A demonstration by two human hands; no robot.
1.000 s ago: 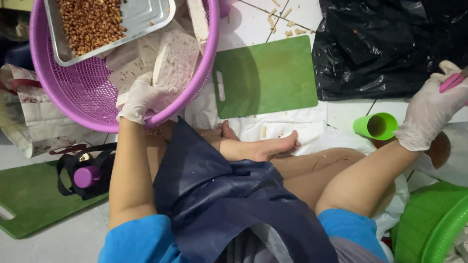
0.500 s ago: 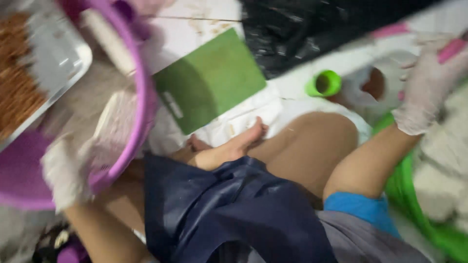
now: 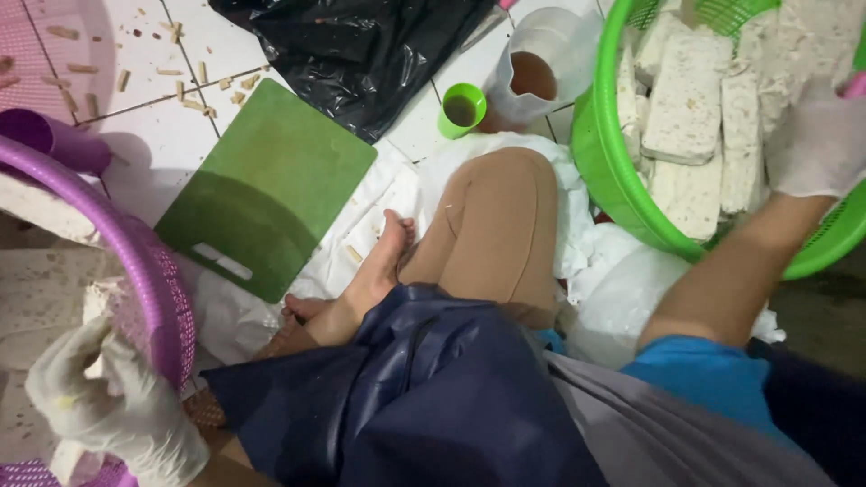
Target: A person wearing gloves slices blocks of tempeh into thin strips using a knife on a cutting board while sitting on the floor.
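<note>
Left hand point(image 3: 108, 410) curls gloved fingers round purple basket point(image 3: 149, 280) rim, right hand point(image 3: 816, 135) spread flat on pale blocks point(image 3: 690, 113) in green basket point(image 3: 622, 171). Reckon we keep purple basket steady, lift one block gently so it doesn't crumble, knife point(image 3: 855, 86) barely visible.

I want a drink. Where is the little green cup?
In the head view, the little green cup stands on the white tiled floor, top middle, between the black plastic bag and the clear jug.
</note>
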